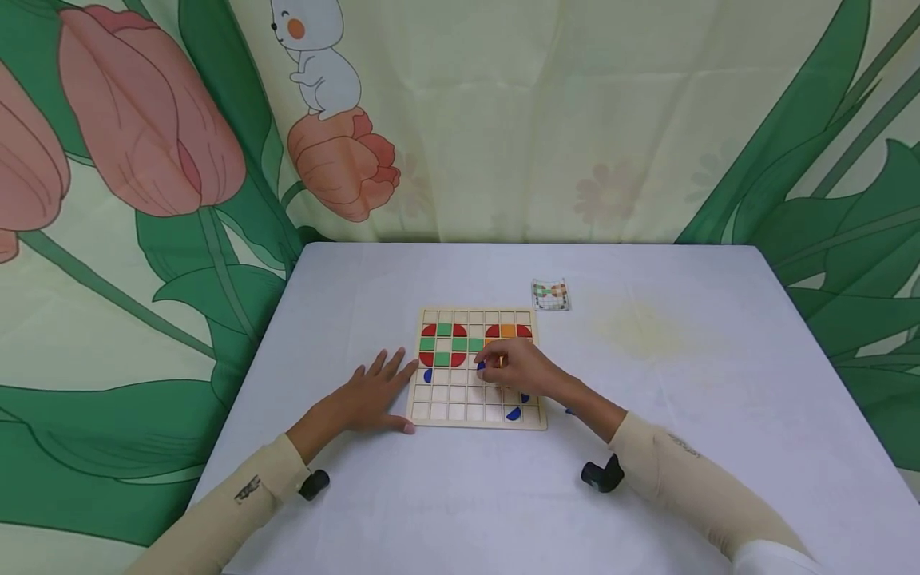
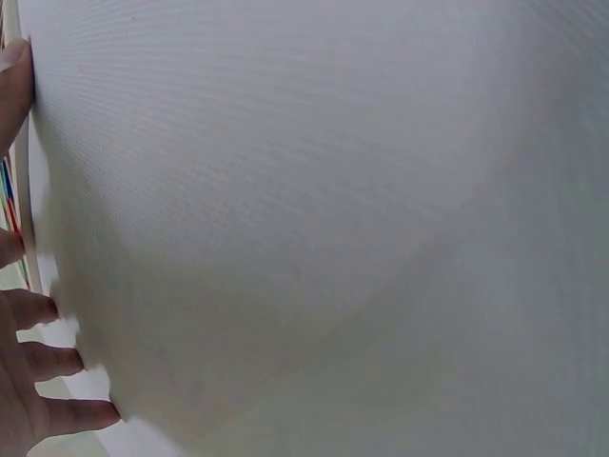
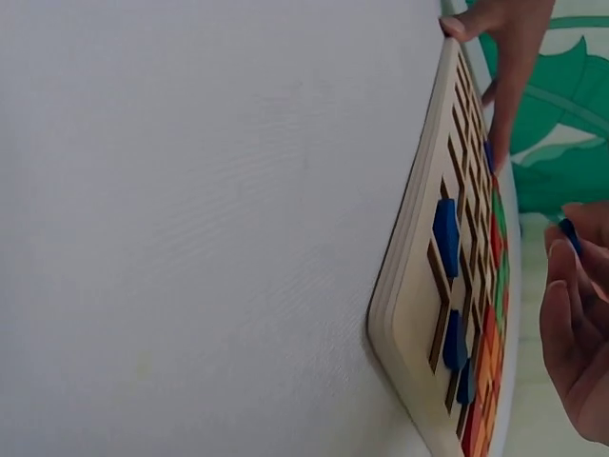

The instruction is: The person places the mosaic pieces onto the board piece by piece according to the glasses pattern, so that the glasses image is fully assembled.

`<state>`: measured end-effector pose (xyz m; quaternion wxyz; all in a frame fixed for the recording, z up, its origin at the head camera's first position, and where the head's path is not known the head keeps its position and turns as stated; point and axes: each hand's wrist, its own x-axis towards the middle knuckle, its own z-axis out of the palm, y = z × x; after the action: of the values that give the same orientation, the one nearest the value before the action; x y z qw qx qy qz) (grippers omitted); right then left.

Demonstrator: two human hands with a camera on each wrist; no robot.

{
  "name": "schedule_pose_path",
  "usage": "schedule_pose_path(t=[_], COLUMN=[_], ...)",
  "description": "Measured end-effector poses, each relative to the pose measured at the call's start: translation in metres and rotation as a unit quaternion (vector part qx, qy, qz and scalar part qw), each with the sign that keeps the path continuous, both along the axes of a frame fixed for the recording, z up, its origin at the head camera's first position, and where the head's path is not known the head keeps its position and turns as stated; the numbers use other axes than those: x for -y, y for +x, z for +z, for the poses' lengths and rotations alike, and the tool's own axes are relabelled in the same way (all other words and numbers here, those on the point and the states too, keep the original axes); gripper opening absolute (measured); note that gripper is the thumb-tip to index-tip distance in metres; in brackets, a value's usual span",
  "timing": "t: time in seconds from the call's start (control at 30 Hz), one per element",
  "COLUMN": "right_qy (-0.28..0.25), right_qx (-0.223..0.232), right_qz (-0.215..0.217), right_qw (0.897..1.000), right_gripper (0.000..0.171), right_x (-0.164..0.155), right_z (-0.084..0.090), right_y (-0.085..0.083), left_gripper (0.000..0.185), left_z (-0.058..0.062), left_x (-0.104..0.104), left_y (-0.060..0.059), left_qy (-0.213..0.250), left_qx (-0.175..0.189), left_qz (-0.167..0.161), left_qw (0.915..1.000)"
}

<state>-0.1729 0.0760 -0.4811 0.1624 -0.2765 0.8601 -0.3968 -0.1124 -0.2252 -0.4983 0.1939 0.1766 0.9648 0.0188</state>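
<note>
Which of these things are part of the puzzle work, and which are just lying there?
In use:
- wooden grid board
- blue piece pinched in the right hand
- left hand steadying the board's edge
- red, green and orange tiles already set in the board
- loose blue pieces on the board

Lying about:
- small pattern card
- white table
- flowered curtain

place: staged play corner | evidence: cartoon tulip backdrop (image 1: 180,144) (fabric), white table (image 1: 683,383)
</note>
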Motion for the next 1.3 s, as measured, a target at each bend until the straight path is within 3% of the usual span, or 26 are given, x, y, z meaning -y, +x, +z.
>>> schedule_pose_path(t=[0.37, 0.67, 0.97, 1.3], right_qy=[0.0, 0.027, 0.062, 0.073], right_qx=[0.007, -0.002, -0.034, -0.04], right_qz=[0.054, 0.068, 0.055, 0.051], right_qw=[0.999, 0.997, 0.996, 0.995], right_gripper=[0.022, 0.02, 0.021, 0.026], right_x=[0.039, 0.073, 0.09, 0.09], right_z=[-0.002, -0.006, -0.014, -0.015], right_y=[0.001, 0.011, 0.018, 0.018], left_gripper=[0.114, 0.112, 0.111, 0.112], left_z=[0.0, 0.005, 0.004, 0.004], left_x=[0.003, 0.002, 0.002, 0.003], left_y=[-0.002, -0.001, -0.001, -0.001], left_qy=[-0.006, 0.008, 0.008, 0.007], left_qx=[-0.003, 0.0, -0.001, -0.003], left_qz=[-0.009, -0.012, -0.018, -0.017], left_qw=[0.9999, 0.9999, 0.9998, 0.9998])
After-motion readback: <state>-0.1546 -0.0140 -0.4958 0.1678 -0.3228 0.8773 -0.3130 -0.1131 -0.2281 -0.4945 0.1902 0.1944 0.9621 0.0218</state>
